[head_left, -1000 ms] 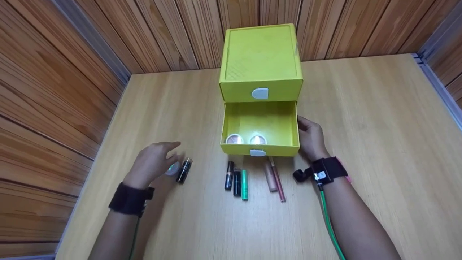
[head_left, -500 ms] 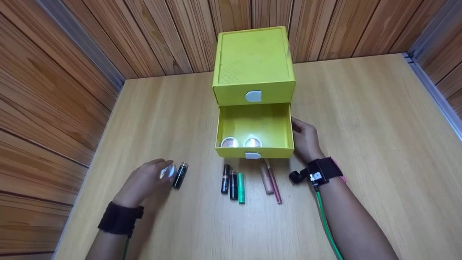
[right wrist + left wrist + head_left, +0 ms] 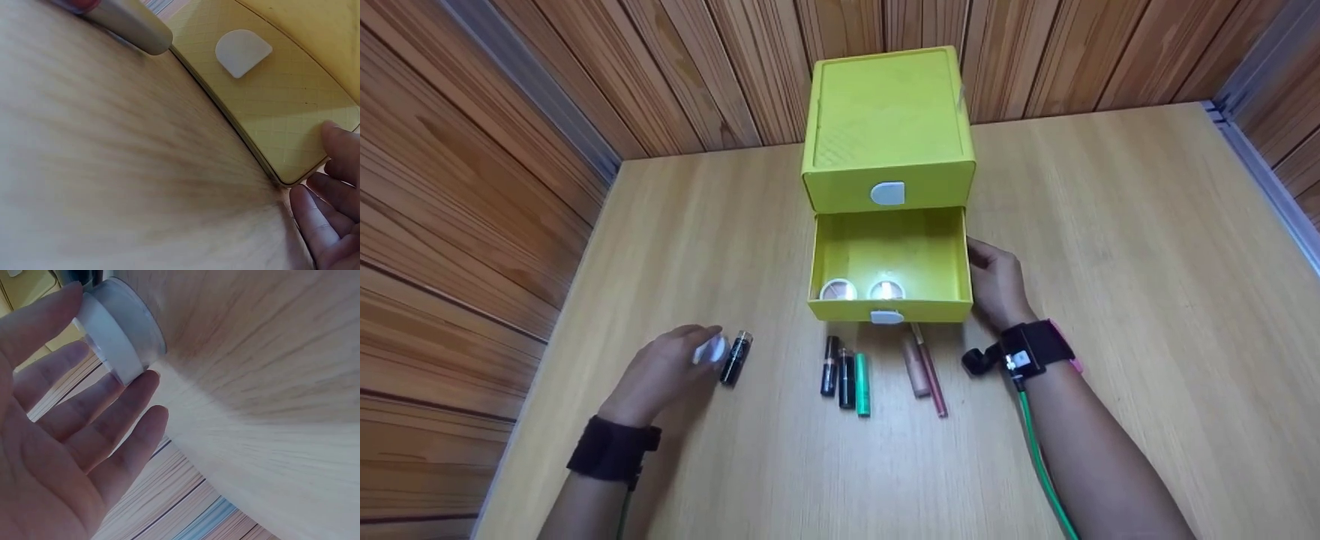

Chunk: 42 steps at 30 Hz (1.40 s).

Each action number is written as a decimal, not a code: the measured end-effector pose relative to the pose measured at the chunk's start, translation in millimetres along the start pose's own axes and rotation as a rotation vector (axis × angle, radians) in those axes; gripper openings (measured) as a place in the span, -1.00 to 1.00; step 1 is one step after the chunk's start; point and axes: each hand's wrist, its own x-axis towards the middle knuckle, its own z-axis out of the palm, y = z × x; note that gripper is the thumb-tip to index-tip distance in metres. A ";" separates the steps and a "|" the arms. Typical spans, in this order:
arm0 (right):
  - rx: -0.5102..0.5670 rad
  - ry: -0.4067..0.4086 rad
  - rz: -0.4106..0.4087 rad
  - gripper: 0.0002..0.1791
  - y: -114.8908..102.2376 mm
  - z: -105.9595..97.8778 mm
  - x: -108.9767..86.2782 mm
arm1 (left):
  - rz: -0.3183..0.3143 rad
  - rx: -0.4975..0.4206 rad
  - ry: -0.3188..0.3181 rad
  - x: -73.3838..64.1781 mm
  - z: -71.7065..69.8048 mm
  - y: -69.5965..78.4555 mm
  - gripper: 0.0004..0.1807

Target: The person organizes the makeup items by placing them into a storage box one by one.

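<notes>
Wooden walls (image 3: 1140, 60) border the tabletop (image 3: 1125, 255), which stretches wide on both sides of the pulled-out yellow drawer (image 3: 930, 311). The left hand (image 3: 664, 371) pinches a round container (image 3: 126, 323) between thumb (image 3: 48, 319) and fingers (image 3: 104, 430), just beside a black tube (image 3: 734, 364); the right hand (image 3: 1001, 289) meets the drawer's side, its grip unclear.

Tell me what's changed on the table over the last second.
Your left hand has moved down toward you and taken hold of the clear round jar, which it hovered over earlier. The jar is now tipped up between thumb and fingertips. Unchanged: your right hand at the open yellow drawer, the two round containers inside, and the green tube.
</notes>
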 end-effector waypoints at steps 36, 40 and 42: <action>-0.029 -0.012 -0.014 -0.57 -2.1 -1.4 0.7 | 0.348 0.039 0.249 44.8 -72.2 82.1 -0.52; -0.046 -0.006 -0.001 -0.57 -2.2 -1.0 0.9 | 0.407 0.016 0.258 51.8 -78.9 98.0 -0.53; -0.048 -0.005 -0.002 -0.57 -2.2 -1.3 1.1 | 0.439 0.008 0.261 56.3 -81.1 105.1 -0.54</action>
